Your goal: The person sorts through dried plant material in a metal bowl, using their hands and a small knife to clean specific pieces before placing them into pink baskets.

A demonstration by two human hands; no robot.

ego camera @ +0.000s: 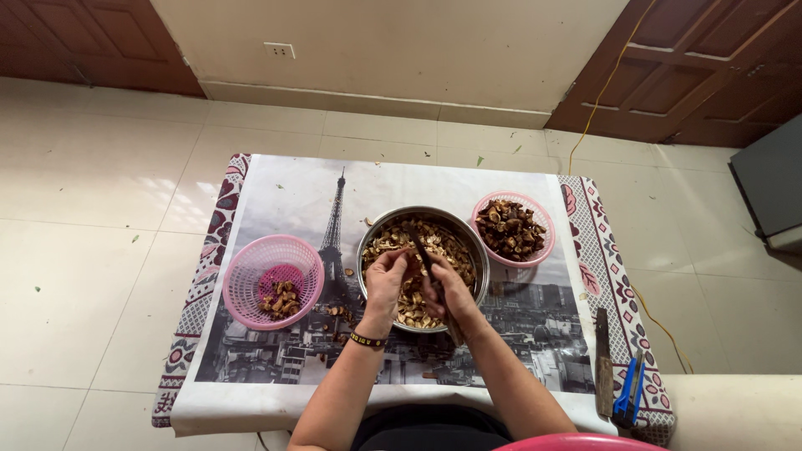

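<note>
Both hands [422, 284] over metal bowl [478, 250], right gripping knife [418, 244]

Both forearms reach forward from the bottom edge and converge at the centre. The left hand [386, 277] is raised, fingers curled inward in a pinch, a dark band at its wrist. The right hand [451, 292] sits just beside it, fingers closed, knuckles up

I see round steel bowl [478, 250] mid-cloth, heaped with tan nut pieces [447, 242]; dark thin knife [418, 242] angled above, held.
</note>
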